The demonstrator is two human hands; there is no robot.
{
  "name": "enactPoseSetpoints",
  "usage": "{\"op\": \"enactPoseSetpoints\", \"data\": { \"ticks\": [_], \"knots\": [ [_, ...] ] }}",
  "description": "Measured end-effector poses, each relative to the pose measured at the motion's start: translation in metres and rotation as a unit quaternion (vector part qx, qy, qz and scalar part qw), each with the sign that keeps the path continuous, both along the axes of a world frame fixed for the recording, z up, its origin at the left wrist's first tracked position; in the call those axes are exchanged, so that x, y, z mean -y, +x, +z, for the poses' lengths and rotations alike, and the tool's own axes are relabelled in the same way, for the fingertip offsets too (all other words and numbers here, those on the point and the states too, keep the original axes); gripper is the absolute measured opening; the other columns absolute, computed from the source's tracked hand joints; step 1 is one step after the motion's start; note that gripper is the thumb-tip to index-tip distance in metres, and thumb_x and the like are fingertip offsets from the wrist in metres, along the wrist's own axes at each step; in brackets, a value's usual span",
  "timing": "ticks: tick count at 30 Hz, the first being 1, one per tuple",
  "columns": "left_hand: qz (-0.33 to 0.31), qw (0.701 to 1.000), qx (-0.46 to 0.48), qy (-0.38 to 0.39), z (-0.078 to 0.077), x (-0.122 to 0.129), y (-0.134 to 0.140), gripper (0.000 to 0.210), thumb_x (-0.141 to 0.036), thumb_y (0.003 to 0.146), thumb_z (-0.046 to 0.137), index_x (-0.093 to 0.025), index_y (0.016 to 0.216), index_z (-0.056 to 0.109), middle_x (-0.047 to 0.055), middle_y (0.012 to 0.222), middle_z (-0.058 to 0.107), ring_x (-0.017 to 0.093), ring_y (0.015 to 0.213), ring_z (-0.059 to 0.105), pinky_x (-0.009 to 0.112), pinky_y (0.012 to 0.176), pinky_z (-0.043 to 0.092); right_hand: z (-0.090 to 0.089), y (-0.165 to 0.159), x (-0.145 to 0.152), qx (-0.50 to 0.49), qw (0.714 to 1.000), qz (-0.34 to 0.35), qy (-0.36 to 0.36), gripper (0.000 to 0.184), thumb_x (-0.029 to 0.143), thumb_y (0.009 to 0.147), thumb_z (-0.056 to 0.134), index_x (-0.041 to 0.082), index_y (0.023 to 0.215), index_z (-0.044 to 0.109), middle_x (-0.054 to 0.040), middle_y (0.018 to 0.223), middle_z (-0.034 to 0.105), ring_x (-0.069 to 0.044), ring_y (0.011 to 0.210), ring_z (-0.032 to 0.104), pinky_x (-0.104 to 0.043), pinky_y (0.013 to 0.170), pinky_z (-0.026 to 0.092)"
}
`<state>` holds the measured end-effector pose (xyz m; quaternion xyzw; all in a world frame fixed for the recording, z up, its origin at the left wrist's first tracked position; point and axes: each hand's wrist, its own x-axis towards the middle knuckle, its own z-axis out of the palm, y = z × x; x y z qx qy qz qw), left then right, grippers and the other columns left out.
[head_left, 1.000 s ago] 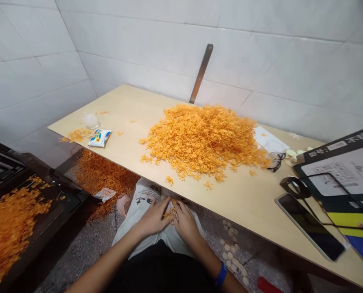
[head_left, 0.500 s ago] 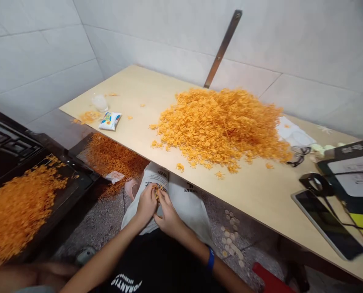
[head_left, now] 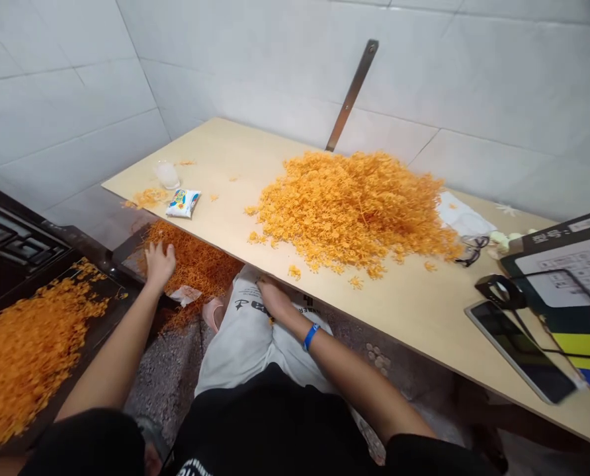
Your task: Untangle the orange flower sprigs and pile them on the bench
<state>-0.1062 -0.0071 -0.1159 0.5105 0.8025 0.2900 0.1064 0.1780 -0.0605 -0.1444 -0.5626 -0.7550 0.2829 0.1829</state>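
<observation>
My left hand (head_left: 159,266) is raised at the left with its fingers apart and nothing visible in them. Below and behind it lies a heap of thin orange-red sprigs (head_left: 200,261) on the floor under the table. My right hand (head_left: 275,299) is low over my lap, against the light trousers (head_left: 235,350), close to the table's front edge. Its fingertips are mostly hidden, so any hold is unclear. A small orange bit (head_left: 270,320) shows on the trousers below that hand. On the table rises a large pile of small orange flower-like pieces (head_left: 344,211).
The wooden table (head_left: 399,311) carries a white packet (head_left: 183,203), a clear cup (head_left: 167,174), a phone (head_left: 520,350), a black cable coil (head_left: 501,291) and a dark box (head_left: 563,264). More orange pieces (head_left: 27,350) cover a dark seat at left. A metal strip (head_left: 353,96) leans on the wall.
My hands were together over my lap, around small orange pieces. Now they are apart: the left has moved left and opened, the right has reached forward toward the table edge.
</observation>
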Motion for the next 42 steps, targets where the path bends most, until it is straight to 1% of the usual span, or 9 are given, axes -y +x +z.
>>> {"op": "enactPoseSetpoints", "data": {
  "ticks": [4, 7, 11, 15, 20, 24, 29, 36, 42],
  "knots": [
    [-0.142, 0.988, 0.039, 0.037, -0.009, 0.054, 0.062, 0.036, -0.035, 0.087, 0.039, -0.015, 0.095, 0.068, 0.011, 0.096, 0.073, 0.024, 0.093, 0.067, 0.034, 0.088, 0.051, 0.032, 0.030, 0.057, -0.044, 0.992, 0.118, -0.029, 0.023, 0.007, 0.080, 0.054, 0.022, 0.076, 0.070, 0.0008, 0.083, 0.072, -0.014, 0.080, 0.066, -0.022, 0.077, 0.052],
    [-0.195, 0.976, 0.039, 0.085, -0.010, 0.087, 0.101, 0.039, -0.036, 0.092, 0.035, -0.016, 0.101, 0.067, 0.009, 0.093, 0.072, 0.019, 0.084, 0.066, 0.030, 0.083, 0.051, 0.088, 0.079, 0.082, -0.172, 0.967, 0.173, -0.069, 0.019, 0.022, 0.088, 0.052, 0.024, 0.084, 0.071, -0.0003, 0.087, 0.072, -0.016, 0.083, 0.067, -0.028, 0.079, 0.054],
    [-0.368, 0.930, -0.011, -0.005, -0.014, 0.097, 0.148, 0.032, -0.030, 0.090, 0.041, -0.018, 0.102, 0.068, 0.010, 0.102, 0.071, 0.021, 0.092, 0.064, 0.034, 0.086, 0.048, 0.173, 0.159, 0.051, -0.126, 0.987, -0.052, 0.088, 0.019, 0.034, 0.087, 0.054, 0.023, 0.082, 0.070, -0.0028, 0.079, 0.070, -0.017, 0.068, 0.065, -0.031, 0.065, 0.054],
    [-0.471, 0.876, -0.046, -0.093, -0.035, 0.100, 0.194, 0.010, -0.020, 0.070, 0.067, -0.017, 0.079, 0.071, 0.015, 0.094, 0.072, 0.032, 0.100, 0.061, 0.044, 0.089, 0.045, 0.213, 0.219, -0.016, 0.023, 0.954, -0.178, 0.240, 0.017, 0.031, 0.083, 0.058, 0.021, 0.087, 0.072, -0.0071, 0.090, 0.072, -0.023, 0.087, 0.066, -0.039, 0.082, 0.053],
    [-0.499, 0.853, -0.071, -0.133, -0.038, 0.114, 0.211, 0.023, -0.006, 0.077, 0.049, -0.014, 0.065, 0.067, 0.016, 0.078, 0.070, 0.028, 0.083, 0.065, 0.040, 0.077, 0.048, 0.215, 0.248, -0.054, 0.124, 0.932, -0.160, 0.302, 0.034, 0.020, 0.083, 0.052, 0.015, 0.114, 0.067, -0.0127, 0.128, 0.061, -0.028, 0.122, 0.053, -0.046, 0.106, 0.039],
    [-0.508, 0.856, -0.029, -0.097, 0.005, 0.117, 0.191, 0.024, -0.021, 0.089, 0.046, -0.020, 0.083, 0.068, 0.008, 0.083, 0.070, 0.020, 0.080, 0.066, 0.030, 0.073, 0.051, 0.192, 0.251, -0.038, 0.125, 0.934, -0.142, 0.301, 0.029, 0.020, 0.085, 0.048, 0.014, 0.104, 0.069, -0.0121, 0.113, 0.068, -0.024, 0.109, 0.060, -0.040, 0.098, 0.043],
    [-0.412, 0.895, 0.003, 0.170, 0.061, 0.065, 0.195, 0.030, -0.035, 0.094, 0.043, -0.021, 0.102, 0.069, 0.008, 0.099, 0.070, 0.021, 0.093, 0.064, 0.034, 0.088, 0.050, 0.158, 0.235, -0.026, 0.104, 0.949, -0.187, 0.232, 0.025, 0.026, 0.088, 0.050, 0.015, 0.082, 0.071, -0.0083, 0.085, 0.072, -0.020, 0.078, 0.064, -0.031, 0.074, 0.046],
    [-0.401, 0.885, -0.180, 0.151, 0.038, 0.032, 0.241, 0.060, -0.050, 0.091, 0.044, -0.017, 0.141, 0.044, 0.017, 0.151, 0.036, 0.039, 0.139, 0.028, 0.064, 0.111, 0.019, 0.151, 0.193, -0.061, 0.171, 0.947, -0.221, 0.159, 0.025, 0.034, 0.088, 0.052, 0.017, 0.090, 0.070, -0.0091, 0.087, 0.071, -0.020, 0.077, 0.062, -0.026, 0.061, 0.038],
    [-0.434, 0.868, -0.211, 0.119, 0.040, 0.016, 0.248, 0.069, -0.054, 0.093, 0.036, -0.018, 0.151, 0.024, 0.017, 0.159, 0.015, 0.040, 0.145, 0.007, 0.067, 0.110, 0.012, 0.184, 0.197, -0.087, 0.159, 0.943, -0.215, 0.199, 0.027, 0.025, 0.089, 0.045, 0.017, 0.083, 0.069, -0.0080, 0.081, 0.071, -0.019, 0.074, 0.061, -0.025, 0.061, 0.037]
  ]
}}
